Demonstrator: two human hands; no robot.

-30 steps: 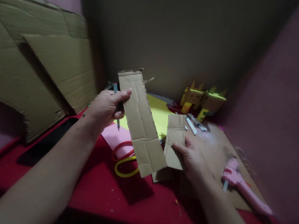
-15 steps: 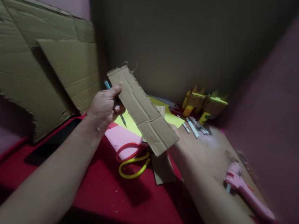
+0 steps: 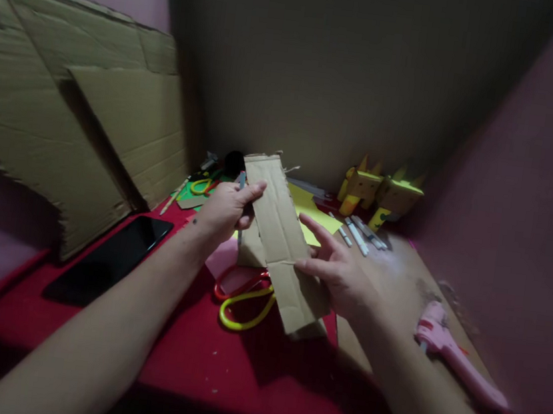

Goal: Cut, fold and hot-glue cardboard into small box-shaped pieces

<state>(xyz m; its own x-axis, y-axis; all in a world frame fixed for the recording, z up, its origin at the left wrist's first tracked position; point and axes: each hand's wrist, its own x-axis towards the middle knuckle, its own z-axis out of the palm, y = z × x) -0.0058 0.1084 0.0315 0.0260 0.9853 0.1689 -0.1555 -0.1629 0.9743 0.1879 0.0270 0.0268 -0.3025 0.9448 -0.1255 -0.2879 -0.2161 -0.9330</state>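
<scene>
A long creased strip of cardboard (image 3: 283,231) is held up at a slant over the table. My left hand (image 3: 230,209) grips its upper left edge, thumb on the front face; a thin blue pencil (image 3: 242,180) pokes up from the same hand, mostly hidden now. At the strip's lower right edge is my right hand (image 3: 341,275), its thumb on the face by the crease and index finger stretched out beside the edge. Its other fingers are partly hidden behind the strip. Below lie scissors (image 3: 246,309) with red and yellow handles, their blades covered.
A black tablet (image 3: 108,260) lies on the red cloth (image 3: 186,364) at left, before large cardboard sheets (image 3: 23,89). Yellow paper (image 3: 317,222), markers (image 3: 356,235) and two cardboard figures (image 3: 399,195) are behind. A pink glue gun (image 3: 455,353) rests at right.
The cardboard strip has shifted right and down and turned more upright, along with my left hand. My right hand, earlier mostly behind the strip, now shows its thumb on the face.
</scene>
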